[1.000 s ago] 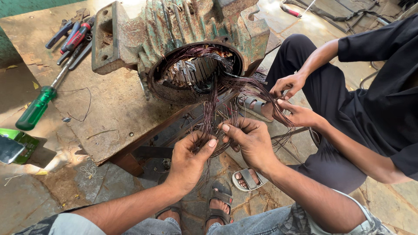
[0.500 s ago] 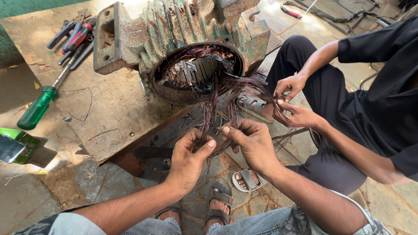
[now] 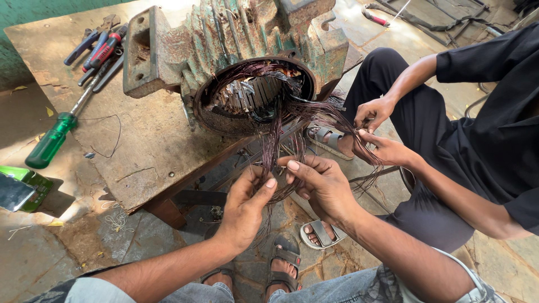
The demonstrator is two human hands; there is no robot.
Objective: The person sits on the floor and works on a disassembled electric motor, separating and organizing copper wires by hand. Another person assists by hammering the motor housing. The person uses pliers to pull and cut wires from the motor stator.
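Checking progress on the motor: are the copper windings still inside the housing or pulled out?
Partly out: copper windings trail from the housing into both hands.

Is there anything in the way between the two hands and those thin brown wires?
No. The left hand and the right hand already touch the bundle of thin wires hanging from the motor housing. The co-worker's hands hold another strand off to the side, not between.

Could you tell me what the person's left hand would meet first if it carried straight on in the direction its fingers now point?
The left hand points up and slightly right. It would most likely first meet the hanging copper wire strands at its fingertips, then the right hand close beside; depth is hard to judge.
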